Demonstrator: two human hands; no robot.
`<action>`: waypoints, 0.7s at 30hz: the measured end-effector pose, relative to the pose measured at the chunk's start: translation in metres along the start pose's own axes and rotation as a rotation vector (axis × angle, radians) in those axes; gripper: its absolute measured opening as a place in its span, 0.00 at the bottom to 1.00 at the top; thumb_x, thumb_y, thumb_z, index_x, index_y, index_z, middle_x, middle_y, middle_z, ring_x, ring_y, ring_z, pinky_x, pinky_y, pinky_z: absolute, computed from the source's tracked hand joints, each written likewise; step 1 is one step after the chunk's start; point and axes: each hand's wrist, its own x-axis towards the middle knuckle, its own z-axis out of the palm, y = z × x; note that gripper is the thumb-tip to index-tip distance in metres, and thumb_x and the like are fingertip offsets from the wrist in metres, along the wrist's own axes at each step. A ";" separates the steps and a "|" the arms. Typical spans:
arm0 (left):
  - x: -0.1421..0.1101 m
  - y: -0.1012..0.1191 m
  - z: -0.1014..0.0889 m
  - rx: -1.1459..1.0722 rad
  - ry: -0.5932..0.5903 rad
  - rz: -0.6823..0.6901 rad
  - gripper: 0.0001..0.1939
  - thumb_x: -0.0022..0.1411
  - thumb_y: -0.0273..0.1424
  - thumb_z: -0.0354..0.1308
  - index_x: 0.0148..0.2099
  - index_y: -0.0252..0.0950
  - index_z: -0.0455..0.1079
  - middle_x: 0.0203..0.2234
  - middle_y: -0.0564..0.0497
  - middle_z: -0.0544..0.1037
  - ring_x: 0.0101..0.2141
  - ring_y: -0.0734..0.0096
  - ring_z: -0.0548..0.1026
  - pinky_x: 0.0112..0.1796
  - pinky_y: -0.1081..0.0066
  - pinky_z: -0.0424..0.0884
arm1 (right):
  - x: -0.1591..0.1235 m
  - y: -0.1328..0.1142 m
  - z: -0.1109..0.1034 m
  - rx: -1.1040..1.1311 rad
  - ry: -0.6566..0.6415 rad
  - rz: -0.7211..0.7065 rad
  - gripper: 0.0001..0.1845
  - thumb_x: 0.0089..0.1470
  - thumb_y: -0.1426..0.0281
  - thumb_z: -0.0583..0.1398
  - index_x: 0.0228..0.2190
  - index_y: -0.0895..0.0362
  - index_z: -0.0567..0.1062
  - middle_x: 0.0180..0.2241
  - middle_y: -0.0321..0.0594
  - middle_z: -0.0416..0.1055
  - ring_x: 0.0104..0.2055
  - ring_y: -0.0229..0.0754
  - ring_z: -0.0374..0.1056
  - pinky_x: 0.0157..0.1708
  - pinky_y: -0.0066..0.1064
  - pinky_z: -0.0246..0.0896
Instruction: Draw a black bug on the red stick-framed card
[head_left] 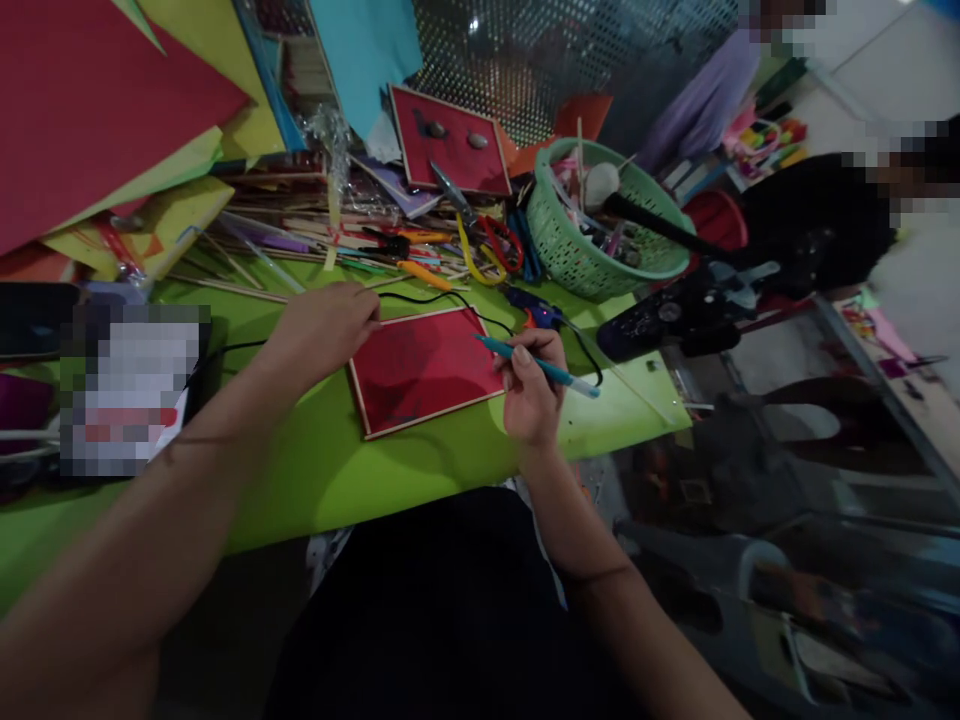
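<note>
A red board with a thin pale wooden frame lies on the green tabletop in front of me. My right hand grips a teal pen over the board's right side, its tip pointing left above the red surface. My left hand is at the board's upper left corner, fingers curled downward. What those fingers hold, if anything, is hidden. A black cable runs past that hand and along the board's far edge. Beyond the right hand lies a dark blue glue gun with an orange trigger.
Scissors, craft knives and sticks are heaped behind the board. A green basket of tools stands at the back right, near a dark stand. A second red framed board leans behind. A phone lies left. Other people are at the right.
</note>
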 end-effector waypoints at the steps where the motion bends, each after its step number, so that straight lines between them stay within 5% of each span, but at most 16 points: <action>1: -0.001 0.001 -0.001 0.002 0.004 -0.014 0.09 0.76 0.29 0.56 0.48 0.37 0.78 0.48 0.37 0.85 0.54 0.45 0.83 0.54 0.55 0.77 | 0.001 0.000 0.000 0.011 0.026 -0.002 0.17 0.67 0.51 0.69 0.38 0.48 0.73 0.27 0.29 0.68 0.24 0.35 0.63 0.23 0.29 0.57; 5: -0.002 -0.003 -0.005 -0.017 0.022 -0.061 0.11 0.77 0.32 0.55 0.51 0.37 0.79 0.47 0.39 0.86 0.49 0.48 0.83 0.50 0.57 0.76 | 0.005 -0.002 0.000 0.078 0.121 -0.016 0.15 0.66 0.54 0.69 0.38 0.48 0.73 0.27 0.29 0.68 0.24 0.35 0.62 0.23 0.29 0.56; 12: -0.002 -0.017 -0.007 -0.642 0.059 -0.093 0.14 0.69 0.34 0.61 0.53 0.33 0.80 0.43 0.47 0.86 0.43 0.63 0.78 0.47 0.66 0.73 | 0.005 -0.001 0.000 0.125 0.152 0.020 0.13 0.67 0.55 0.68 0.39 0.48 0.74 0.28 0.29 0.71 0.24 0.35 0.61 0.24 0.29 0.57; 21: -0.002 -0.024 -0.001 -0.839 0.059 -0.093 0.22 0.60 0.47 0.69 0.48 0.36 0.81 0.41 0.47 0.87 0.41 0.64 0.77 0.44 0.66 0.75 | 0.006 0.000 0.001 0.196 0.199 0.012 0.12 0.61 0.56 0.69 0.38 0.49 0.76 0.28 0.31 0.76 0.22 0.34 0.60 0.23 0.28 0.56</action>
